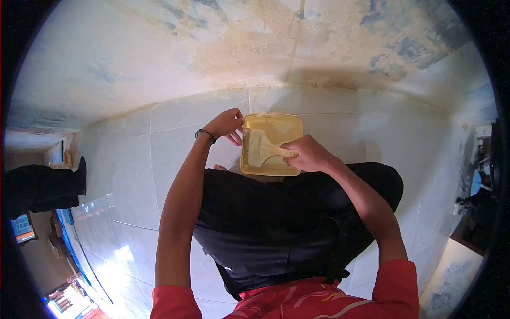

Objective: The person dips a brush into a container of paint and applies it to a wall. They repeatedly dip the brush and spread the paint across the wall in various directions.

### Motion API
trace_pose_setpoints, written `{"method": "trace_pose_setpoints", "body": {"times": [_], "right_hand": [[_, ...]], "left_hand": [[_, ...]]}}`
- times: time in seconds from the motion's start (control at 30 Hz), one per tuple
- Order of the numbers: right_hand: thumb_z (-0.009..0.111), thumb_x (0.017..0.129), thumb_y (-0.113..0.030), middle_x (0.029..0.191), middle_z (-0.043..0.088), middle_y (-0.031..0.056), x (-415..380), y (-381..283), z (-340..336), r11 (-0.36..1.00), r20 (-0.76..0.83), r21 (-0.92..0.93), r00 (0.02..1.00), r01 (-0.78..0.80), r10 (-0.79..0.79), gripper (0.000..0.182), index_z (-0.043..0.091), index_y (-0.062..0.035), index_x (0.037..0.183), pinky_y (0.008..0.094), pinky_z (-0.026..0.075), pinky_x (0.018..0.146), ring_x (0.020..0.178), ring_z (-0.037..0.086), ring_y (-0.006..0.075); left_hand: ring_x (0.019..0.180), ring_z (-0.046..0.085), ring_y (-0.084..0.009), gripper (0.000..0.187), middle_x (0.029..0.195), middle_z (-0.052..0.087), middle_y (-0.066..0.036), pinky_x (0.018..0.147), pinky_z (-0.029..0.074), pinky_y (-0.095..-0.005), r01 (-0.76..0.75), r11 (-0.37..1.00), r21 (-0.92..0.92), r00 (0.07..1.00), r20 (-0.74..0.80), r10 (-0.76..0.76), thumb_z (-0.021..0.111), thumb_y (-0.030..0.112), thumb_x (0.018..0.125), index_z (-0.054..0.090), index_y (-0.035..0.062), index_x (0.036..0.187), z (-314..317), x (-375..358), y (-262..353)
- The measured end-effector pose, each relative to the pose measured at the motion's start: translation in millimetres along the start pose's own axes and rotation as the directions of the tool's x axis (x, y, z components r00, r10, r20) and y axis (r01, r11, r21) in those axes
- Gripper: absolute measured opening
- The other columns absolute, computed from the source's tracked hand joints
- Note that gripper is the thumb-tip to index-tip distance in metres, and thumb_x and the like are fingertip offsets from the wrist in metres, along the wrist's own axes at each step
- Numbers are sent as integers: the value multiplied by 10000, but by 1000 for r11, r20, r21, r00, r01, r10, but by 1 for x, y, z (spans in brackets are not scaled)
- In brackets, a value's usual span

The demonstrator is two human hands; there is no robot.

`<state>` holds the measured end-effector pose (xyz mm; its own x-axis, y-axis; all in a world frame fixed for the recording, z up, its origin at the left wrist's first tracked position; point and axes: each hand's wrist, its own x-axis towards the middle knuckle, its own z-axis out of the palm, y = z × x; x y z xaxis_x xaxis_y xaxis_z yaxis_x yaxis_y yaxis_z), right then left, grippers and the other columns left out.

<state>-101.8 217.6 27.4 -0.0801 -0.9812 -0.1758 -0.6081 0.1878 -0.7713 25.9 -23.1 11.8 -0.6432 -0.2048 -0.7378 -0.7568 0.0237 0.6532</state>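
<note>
A shallow yellow plastic tub [300, 125] with cream-coloured paint in it stands on the tiled floor in front of my crossed legs. My right hand [309, 153] is closed around the handle of a wide paintbrush [272, 150]. The brush lies inside the tub, its bristles towards the left wall. At the tub's upper left corner, my left hand [227, 125] grips the rim with thumb and fingers; some fingertips are hidden behind the edge. A dark band circles the left wrist.
A wall [223, 58] with patchy cream and grey-blue paint rises just beyond the tub. Pale floor tiles [127, 170] surround me. On the far left is a dark-clothed leg [48, 187] of another person. Dark items [478, 196] stand at the right edge.
</note>
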Motion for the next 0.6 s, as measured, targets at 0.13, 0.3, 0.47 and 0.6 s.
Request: {"method": "trace_pose_setpoints", "body": {"times": [0.13,0.3,0.47,0.6], "right_hand": [[649,715,-116,920,637,194,0,2,2,999,-40,7,998,42,-42,357,629,-33,1061,359,495,797,882,621,333],[647,707,-106,934,637,184,0,7,8,995,-94,19,991,93,-91,337,636,-29,1035,361,487,816,904,614,325],[637,707,-101,942,635,178,0,7,6,997,-80,19,994,70,-68,362,622,-43,1063,375,484,820,908,606,334],[602,731,-126,896,638,177,0,-4,0,990,33,-73,992,-118,120,307,631,-52,1028,394,490,792,870,611,342]], "left_hand": [[662,666,-289,240,1010,583,-242,580,601,-368,1,1000,-7,1000,0,-1,432,159,932,414,-48,1052,1,-1,2],[661,665,-287,246,1007,579,-238,587,600,-374,12,1000,-21,1000,-5,-13,438,166,932,420,-44,1058,1,-1,2],[660,665,-284,242,988,577,-226,593,601,-369,-9,1000,-18,1000,10,9,440,179,934,422,-33,1050,0,-1,1],[667,667,-284,251,980,582,-220,591,602,-360,-21,999,50,1000,12,21,444,191,937,422,-31,1052,-2,1,-1]]}}
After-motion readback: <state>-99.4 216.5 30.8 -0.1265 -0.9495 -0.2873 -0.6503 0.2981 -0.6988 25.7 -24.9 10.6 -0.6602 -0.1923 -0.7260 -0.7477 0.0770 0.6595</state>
